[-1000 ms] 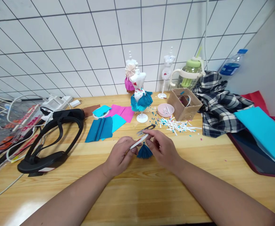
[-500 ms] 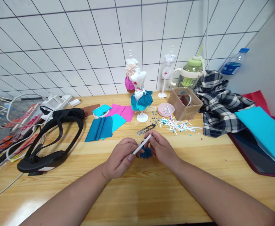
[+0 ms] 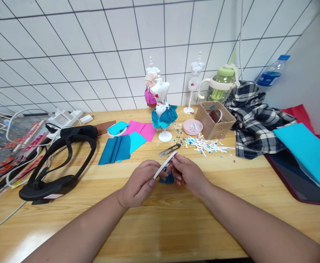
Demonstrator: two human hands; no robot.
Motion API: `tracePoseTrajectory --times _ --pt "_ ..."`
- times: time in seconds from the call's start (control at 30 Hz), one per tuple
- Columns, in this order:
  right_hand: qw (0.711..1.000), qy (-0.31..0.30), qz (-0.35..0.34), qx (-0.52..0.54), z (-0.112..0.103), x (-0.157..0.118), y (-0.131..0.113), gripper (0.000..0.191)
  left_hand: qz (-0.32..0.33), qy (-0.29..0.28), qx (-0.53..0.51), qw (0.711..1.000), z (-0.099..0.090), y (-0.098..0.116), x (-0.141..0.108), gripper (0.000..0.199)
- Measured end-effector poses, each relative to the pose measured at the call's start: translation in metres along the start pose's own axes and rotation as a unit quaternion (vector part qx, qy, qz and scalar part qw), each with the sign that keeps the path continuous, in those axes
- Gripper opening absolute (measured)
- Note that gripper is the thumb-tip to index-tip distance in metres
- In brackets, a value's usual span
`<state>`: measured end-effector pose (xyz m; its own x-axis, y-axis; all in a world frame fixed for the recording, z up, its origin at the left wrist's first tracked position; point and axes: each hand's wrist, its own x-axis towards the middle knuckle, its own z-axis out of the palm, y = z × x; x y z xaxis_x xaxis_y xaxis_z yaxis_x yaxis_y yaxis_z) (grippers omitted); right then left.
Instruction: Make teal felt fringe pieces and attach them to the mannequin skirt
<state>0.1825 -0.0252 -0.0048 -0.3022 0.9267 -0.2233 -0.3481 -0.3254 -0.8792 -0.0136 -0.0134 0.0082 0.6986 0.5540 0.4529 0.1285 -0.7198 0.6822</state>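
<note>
A narrow white strip [image 3: 162, 168] slants between my hands, slightly bowed. Its lower end is pinched by my left hand [image 3: 140, 182], and its upper end is between the fingers of my right hand [image 3: 189, 173]. Beneath the strip, partly hidden by my fingers, is a pleated dark teal piece [image 3: 168, 178]; which hand holds it I cannot tell. Just beyond my hands lie small thread snips [image 3: 170, 150]. Behind them stands a white mini dress form [image 3: 162, 93] wearing a ruffled teal skirt [image 3: 164, 116].
White paper scraps [image 3: 207, 145], a pink dish [image 3: 192, 127] and a cardboard box [image 3: 215, 120] sit behind on the right. Coloured paper sheets [image 3: 114, 149] and a black headset frame [image 3: 58, 171] lie left. A plaid cloth [image 3: 254, 120] and blue sheet [image 3: 308, 153] are far right.
The strip's upper end has risen a little and the strip now bows. My right hand's fingers have shifted, and the pleated teal piece has moved slightly left.
</note>
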Motion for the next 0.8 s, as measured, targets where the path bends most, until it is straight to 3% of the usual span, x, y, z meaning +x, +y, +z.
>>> tracePoseTrajectory --times 0.1,0.2,0.27,0.33,0.5,0.57,0.7,0.8 --pt "0.998 0.004 0.013 -0.054 0.000 0.001 -0.002 0.024 -0.008 0.006 0.009 1.000 0.001 0.000 -0.001 0.032" --pt "0.980 0.072 -0.071 -0.169 -0.001 -0.001 -0.004 0.028 -0.018 0.020 0.050 0.998 0.002 0.000 0.000 0.027" --pt "0.948 0.106 -0.170 -0.247 -0.001 -0.006 -0.006 0.032 -0.029 0.030 0.097 0.994 0.002 0.000 0.000 0.022" --pt "0.910 0.096 -0.249 -0.318 0.000 -0.012 -0.007 0.030 -0.035 0.021 0.149 0.988 0.003 0.000 0.000 0.020" --pt "0.831 0.064 -0.321 -0.449 0.006 -0.022 -0.007 0.027 -0.005 -0.020 0.255 0.967 0.006 0.003 0.002 0.014" --pt "0.835 0.072 -0.311 -0.449 0.008 -0.022 -0.007 0.026 -0.003 -0.024 0.278 0.960 0.008 0.005 0.003 0.013" --pt "0.868 0.071 -0.270 -0.410 0.010 -0.021 -0.007 0.022 -0.005 -0.024 0.312 0.950 0.009 0.006 0.004 0.013" --pt "0.867 0.075 -0.259 -0.419 0.009 -0.019 -0.008 0.012 -0.008 -0.032 0.332 0.943 0.009 0.005 0.003 0.014"
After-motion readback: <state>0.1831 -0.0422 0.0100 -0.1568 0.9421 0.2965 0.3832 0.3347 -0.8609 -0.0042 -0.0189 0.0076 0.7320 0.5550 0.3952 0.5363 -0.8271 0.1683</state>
